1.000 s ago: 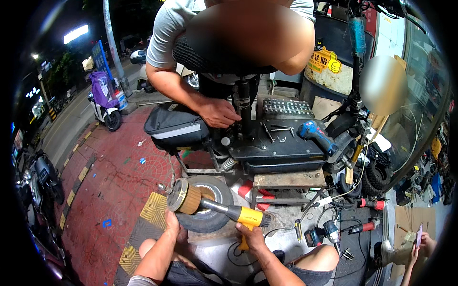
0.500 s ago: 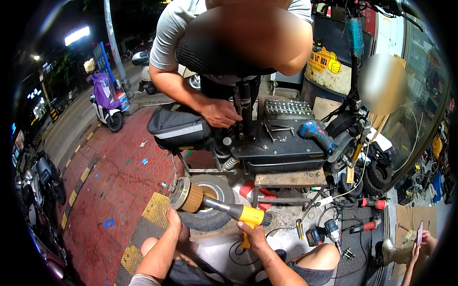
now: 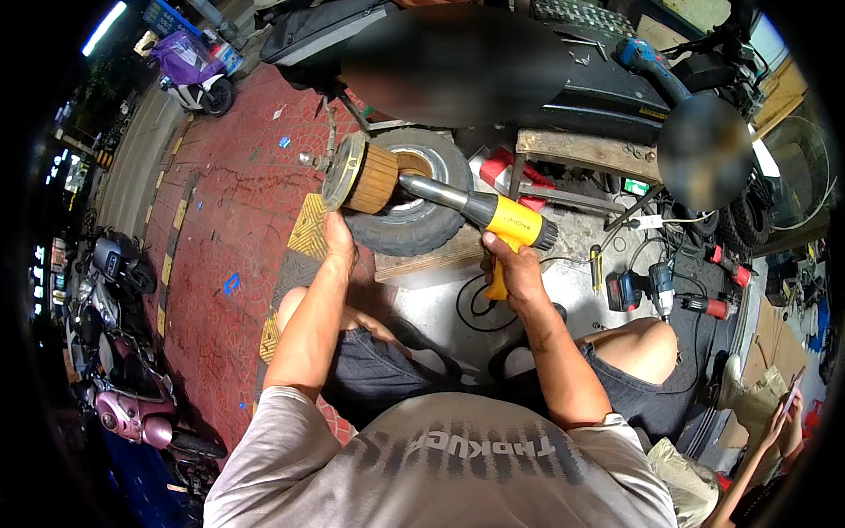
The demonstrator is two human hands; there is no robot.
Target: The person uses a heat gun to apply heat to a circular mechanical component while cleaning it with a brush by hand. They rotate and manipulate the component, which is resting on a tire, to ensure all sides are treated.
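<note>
Closed round the handle of a yellow heat gun (image 3: 515,222) is the right hand (image 3: 518,271), while the lower rim of a motor core (image 3: 373,180) is held by the left hand (image 3: 339,238), whose fingers are partly hidden. The core is ringed with brown-orange windings and capped on its left by a round metal plate, from which a short shaft is seen to stick out. It is raised over the left part of a black tire (image 3: 407,239), and the plate is tilted nearly on edge. The gun's long metal nozzle is aimed leftward at the windings; whether they are touched by its tip cannot be told. Both forearms are stretched forward between bare knees, the left turned slightly inward, the right slanted up to the left with the wrist below the gun's body.

The tire is laid flat on a wooden board (image 3: 422,264), and its pale rim is partly covered by the core and nozzle. To the right, a screwdriver (image 3: 597,267) and an impact wrench (image 3: 658,286) are set on the ground. Farther off, a black box (image 3: 607,110) is supported by a wooden bench (image 3: 581,151); small bolts are scattered on its top, and its inside is hidden.
</note>
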